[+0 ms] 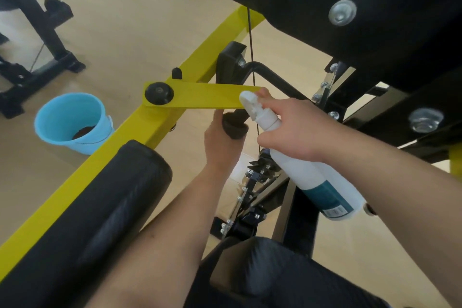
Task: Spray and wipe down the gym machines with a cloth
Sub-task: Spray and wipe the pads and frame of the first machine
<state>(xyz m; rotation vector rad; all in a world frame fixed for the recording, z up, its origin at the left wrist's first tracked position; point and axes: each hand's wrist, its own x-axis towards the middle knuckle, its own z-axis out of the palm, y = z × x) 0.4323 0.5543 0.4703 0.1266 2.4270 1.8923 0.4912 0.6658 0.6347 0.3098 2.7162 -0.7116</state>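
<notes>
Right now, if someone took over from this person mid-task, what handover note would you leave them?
Right hand holds the spray bottle, forefinger on its head, nozzle toward the yellow bar.
Left hand grips the black handle end under that bar.
Blue bucket stands on the floor at left, something dark inside; no cloth clearly visible.
Done: cannot tell whether anything is sprayed.
Left: spray, fetch a cloth, wipe.

Pale wood-look floor (140, 20), blue bucket (67, 112) standing upright on it with something dark inside, just beside the yellow frame rail (75, 182), black machine base (45, 70) on floor far left, bolted black foot (220, 227) lower centre.
</notes>
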